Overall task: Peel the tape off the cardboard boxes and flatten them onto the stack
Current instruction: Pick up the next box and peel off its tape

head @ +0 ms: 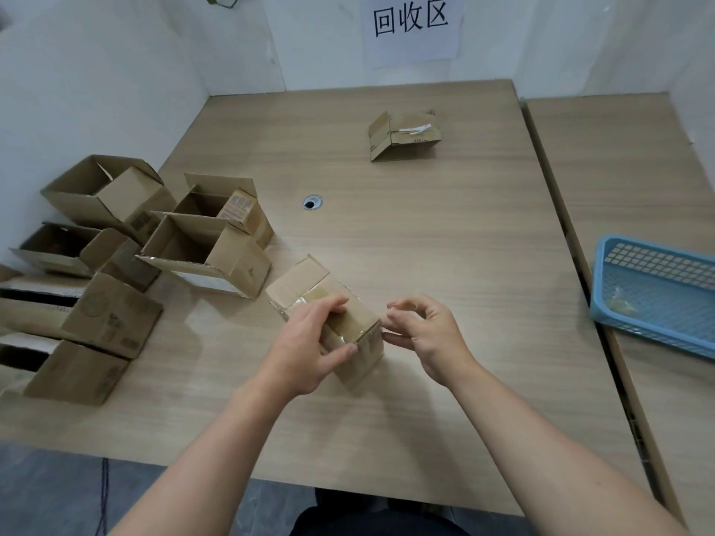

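A small taped cardboard box (305, 286) lies on the wooden table (425, 234) in front of me. My left hand (309, 342) grips its near end from above, thumb on the side. My right hand (421, 334) hovers just right of the box, fingers curled and pinching at clear tape near the box corner; whether tape is held I cannot tell. A flattened box (404, 135) lies at the far middle of the table. Several open, unflattened boxes (201, 249) crowd the left side.
A blue plastic basket (657, 292) sits on the adjacent table at the right, with a bit of crumpled tape inside. A cable hole (311, 203) marks the table's middle. A paper sign (412, 25) hangs on the white wall behind.
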